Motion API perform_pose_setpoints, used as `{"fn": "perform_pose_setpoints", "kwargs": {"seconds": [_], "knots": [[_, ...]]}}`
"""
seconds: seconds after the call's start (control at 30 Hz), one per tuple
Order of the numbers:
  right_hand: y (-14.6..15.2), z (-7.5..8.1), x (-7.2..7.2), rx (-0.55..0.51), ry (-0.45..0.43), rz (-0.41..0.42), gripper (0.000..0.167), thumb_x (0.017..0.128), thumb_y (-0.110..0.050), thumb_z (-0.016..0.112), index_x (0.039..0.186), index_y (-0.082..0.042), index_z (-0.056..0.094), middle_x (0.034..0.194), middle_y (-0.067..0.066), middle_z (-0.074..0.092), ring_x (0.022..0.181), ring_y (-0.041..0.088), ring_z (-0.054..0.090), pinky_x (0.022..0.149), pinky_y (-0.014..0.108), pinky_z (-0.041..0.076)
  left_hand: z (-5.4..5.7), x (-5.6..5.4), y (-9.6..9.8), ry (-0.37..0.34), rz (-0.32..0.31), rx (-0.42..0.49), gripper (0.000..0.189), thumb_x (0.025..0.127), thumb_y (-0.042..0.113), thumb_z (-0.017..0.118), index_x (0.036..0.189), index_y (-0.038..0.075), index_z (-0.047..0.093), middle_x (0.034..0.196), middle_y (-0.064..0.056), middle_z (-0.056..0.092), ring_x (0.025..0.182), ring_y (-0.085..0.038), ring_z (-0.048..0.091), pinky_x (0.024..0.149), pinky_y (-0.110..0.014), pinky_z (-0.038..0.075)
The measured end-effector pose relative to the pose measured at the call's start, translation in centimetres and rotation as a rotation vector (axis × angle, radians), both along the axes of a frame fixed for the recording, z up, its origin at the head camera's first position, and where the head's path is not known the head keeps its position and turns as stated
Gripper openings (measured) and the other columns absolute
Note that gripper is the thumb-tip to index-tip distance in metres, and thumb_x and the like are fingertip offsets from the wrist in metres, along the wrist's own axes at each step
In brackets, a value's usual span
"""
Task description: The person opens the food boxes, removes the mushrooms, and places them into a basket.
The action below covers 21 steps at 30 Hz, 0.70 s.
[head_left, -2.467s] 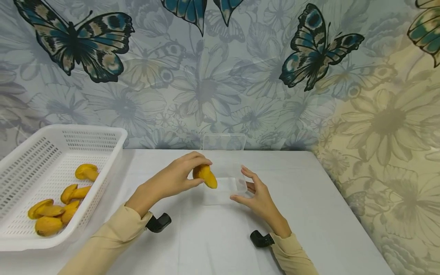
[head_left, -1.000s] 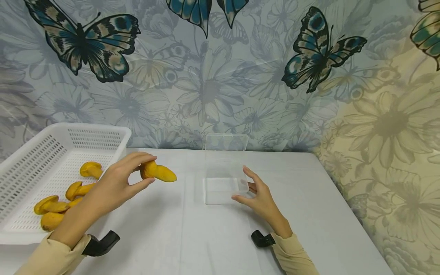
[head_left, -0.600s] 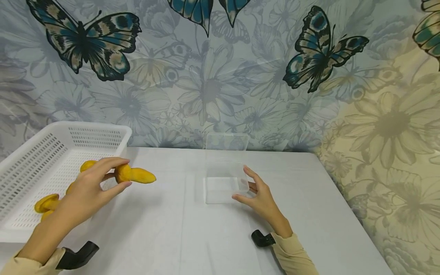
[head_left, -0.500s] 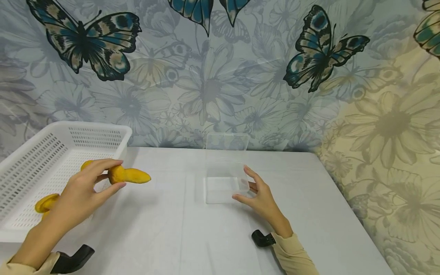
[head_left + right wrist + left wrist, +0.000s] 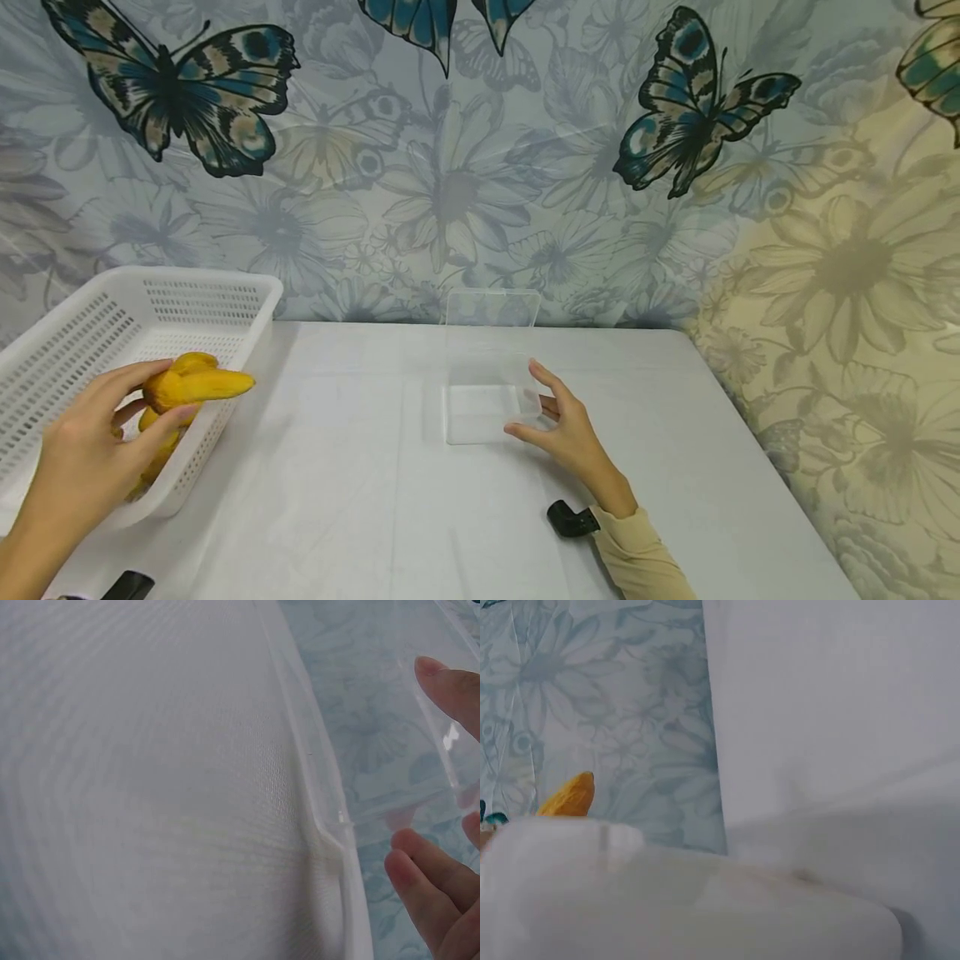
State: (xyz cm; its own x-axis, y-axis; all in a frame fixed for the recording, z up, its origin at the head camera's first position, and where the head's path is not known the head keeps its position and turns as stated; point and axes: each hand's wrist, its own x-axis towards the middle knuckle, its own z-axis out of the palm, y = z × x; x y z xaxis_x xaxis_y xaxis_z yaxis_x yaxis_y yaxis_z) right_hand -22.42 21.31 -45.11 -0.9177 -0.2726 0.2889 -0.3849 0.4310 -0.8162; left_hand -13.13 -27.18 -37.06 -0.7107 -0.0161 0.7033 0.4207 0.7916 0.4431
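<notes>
In the head view my left hand (image 5: 93,437) pinches a yellow mushroom (image 5: 213,385) by its cap, the stem pointing right. Hand and mushroom are over the right side of a white perforated basket (image 5: 273,292). Other yellow mushrooms (image 5: 159,458) lie in the basket, partly hidden by the hand. The left wrist view shows only the tip of a yellow mushroom (image 5: 571,796) past the blurred white basket rim (image 5: 727,900). My right hand (image 5: 566,429) holds the right side of a clear plastic box (image 5: 480,417), thumb in front and fingers behind.
The box's clear lid (image 5: 492,308) stands raised at the back, near the patterned backdrop (image 5: 450,192). A white cloth covers the table (image 5: 337,500), whose right edge slopes down to the lower right.
My left hand has carried the mushroom leftward from near the clear box to over the basket. My right hand has stayed at the box.
</notes>
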Motion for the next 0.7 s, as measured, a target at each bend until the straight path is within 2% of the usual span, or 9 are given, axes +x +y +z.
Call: {"fn": "perform_pose_setpoints", "kwargs": {"seconds": [0.1,0.27,0.33,0.4,0.43,0.47,0.63,0.67,0.7], "knots": [[0.0,0.0,0.0,-0.001,-0.004,-0.004,0.095,0.076,-0.019,0.087,0.154,-0.021,0.034,0.162,0.008,0.032,0.137,0.042,0.045,0.107,0.050,0.047,-0.3,0.2,-0.9,-0.003,0.049,0.011,0.058,0.070,-0.006,0.085,0.123,-0.007,0.063,0.119,0.036,0.046,0.105,0.026,0.044,0.084,0.008,0.036],[-0.3,0.4,0.2,0.007,-0.023,-0.024,0.094,0.076,-0.011,0.086,0.154,-0.016,0.033,0.161,0.010,0.031,0.137,0.044,0.045,0.107,0.053,0.046,-0.9,0.3,-2.0,-0.064,0.131,0.088,0.060,0.071,-0.017,0.079,0.127,-0.007,0.060,0.119,0.036,0.044,0.106,0.025,0.042,0.085,0.010,0.033],[-0.6,0.9,0.5,0.007,-0.034,-0.026,0.094,0.076,-0.007,0.085,0.154,-0.012,0.033,0.161,0.014,0.031,0.136,0.046,0.045,0.107,0.055,0.045,-1.3,0.2,-2.4,-0.055,0.151,0.103,0.061,0.071,-0.021,0.076,0.128,-0.009,0.059,0.121,0.024,0.049,0.108,0.024,0.040,0.086,0.010,0.032],[-0.9,1.5,0.8,0.005,-0.040,-0.025,0.094,0.076,-0.004,0.085,0.153,-0.008,0.033,0.161,0.017,0.031,0.135,0.048,0.045,0.107,0.057,0.044,-1.6,0.1,-3.0,-0.035,0.170,0.092,0.060,0.072,-0.022,0.075,0.128,-0.010,0.057,0.123,0.003,0.058,0.110,0.024,0.037,0.087,0.011,0.030],[-1.0,1.7,0.9,0.006,-0.041,-0.025,0.093,0.076,-0.004,0.084,0.153,-0.006,0.033,0.160,0.018,0.031,0.135,0.048,0.045,0.107,0.057,0.044,-1.9,0.1,-3.3,-0.024,0.180,0.081,0.058,0.073,-0.021,0.075,0.128,-0.012,0.057,0.123,0.004,0.057,0.111,0.025,0.036,0.087,0.011,0.029],[-1.0,1.8,1.0,0.007,-0.041,-0.024,0.093,0.076,-0.004,0.084,0.153,-0.005,0.033,0.160,0.019,0.031,0.134,0.049,0.045,0.106,0.058,0.044,-2.0,0.0,-3.5,-0.018,0.184,0.082,0.057,0.074,-0.021,0.074,0.128,-0.012,0.056,0.122,-0.006,0.058,0.111,0.024,0.035,0.087,0.011,0.028],[-0.6,0.8,0.5,0.012,-0.027,-0.029,0.093,0.076,-0.007,0.085,0.153,-0.013,0.034,0.161,0.013,0.032,0.136,0.045,0.045,0.107,0.055,0.046,-2.6,-0.3,-4.7,-0.009,0.207,0.082,0.051,0.079,-0.016,0.072,0.127,-0.013,0.057,0.120,-0.001,0.058,0.109,0.025,0.034,0.088,0.011,0.027],[-0.5,0.5,0.3,0.012,-0.023,-0.029,0.094,0.076,-0.009,0.086,0.154,-0.015,0.034,0.161,0.011,0.032,0.137,0.044,0.045,0.107,0.053,0.046,-2.7,-0.3,-4.9,-0.018,0.210,0.076,0.051,0.079,-0.017,0.072,0.127,-0.014,0.056,0.119,-0.009,0.060,0.109,0.025,0.033,0.088,0.011,0.026],[-0.4,0.3,0.2,0.011,-0.020,-0.028,0.094,0.076,-0.011,0.086,0.153,-0.017,0.034,0.161,0.009,0.032,0.137,0.043,0.045,0.107,0.052,0.046,-2.7,-0.3,-5.0,-0.028,0.211,0.069,0.050,0.079,-0.017,0.071,0.127,-0.014,0.056,0.117,-0.011,0.060,0.108,0.026,0.032,0.088,0.012,0.026]]}}
